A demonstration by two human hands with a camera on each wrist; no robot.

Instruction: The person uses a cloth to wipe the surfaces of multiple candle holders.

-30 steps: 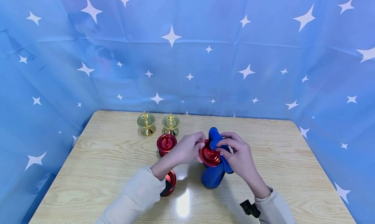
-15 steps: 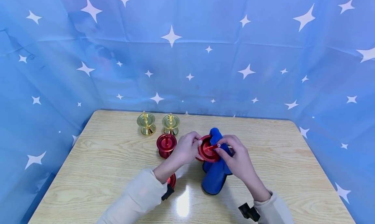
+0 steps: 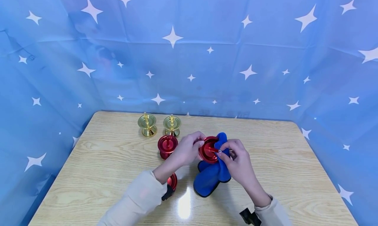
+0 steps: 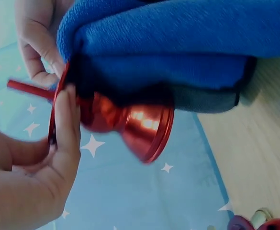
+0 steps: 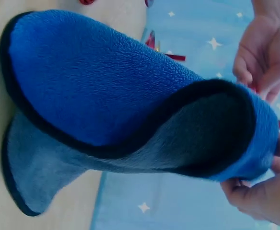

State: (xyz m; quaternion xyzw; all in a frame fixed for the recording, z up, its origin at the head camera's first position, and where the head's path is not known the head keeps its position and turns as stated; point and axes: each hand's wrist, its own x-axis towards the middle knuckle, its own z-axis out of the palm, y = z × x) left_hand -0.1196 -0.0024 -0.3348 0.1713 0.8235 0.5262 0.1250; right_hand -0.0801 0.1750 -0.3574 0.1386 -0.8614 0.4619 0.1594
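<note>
My left hand [image 3: 189,149] pinches the rim of a red metal oil lamp [image 3: 208,155], a dish on a flared foot with a thin tube rising from its middle. In the left wrist view the lamp [image 4: 147,129] hangs tilted on its side above the table. The thumb and fingers of my right hand [image 3: 240,160] pinch a blue plush cloth [image 3: 206,178] against the dish's right side, close by the tube tip. Grey backing and black edging show on the cloth [image 5: 96,81] in the right wrist view, where its folds droop towards the table.
Two gold lamps [image 3: 147,121] stand at the back left of the wooden table [image 3: 118,160]. A red lamp [image 3: 167,144] is in front of them. Another red lamp [image 3: 173,181] is partly hidden under my left forearm. A blue star-printed curtain [image 3: 189,55] hangs behind.
The red lamp has turned and shifted slightly left. My right hand has slid a little lower, the cloth's upper end has come down, and its hanging folds have swung left.
</note>
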